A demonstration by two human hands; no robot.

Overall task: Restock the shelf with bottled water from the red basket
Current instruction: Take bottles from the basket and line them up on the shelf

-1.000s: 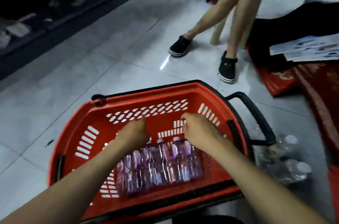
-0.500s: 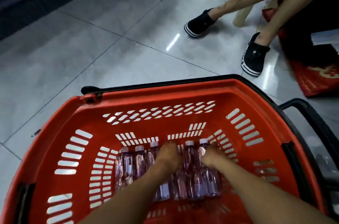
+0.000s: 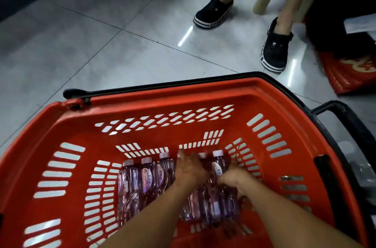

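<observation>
So, bottles (image 3: 147,178) lie flat on the red basket (image 3: 162,94) floor. Right hand (image 3: 234,180) curls round 1 end, left hand (image 3: 191,172) on top, can't tell its grip tbh. Slick plastic + loose hold could mean a drop.

Slotted plastic basket (image 3: 61,117), clear plastic bottles (image 3: 148,178), glossy tiles (image 3: 81,44)

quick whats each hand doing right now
left hand: lies on the bottles, grip cannot be told
right hand: grips the end bottle
</observation>
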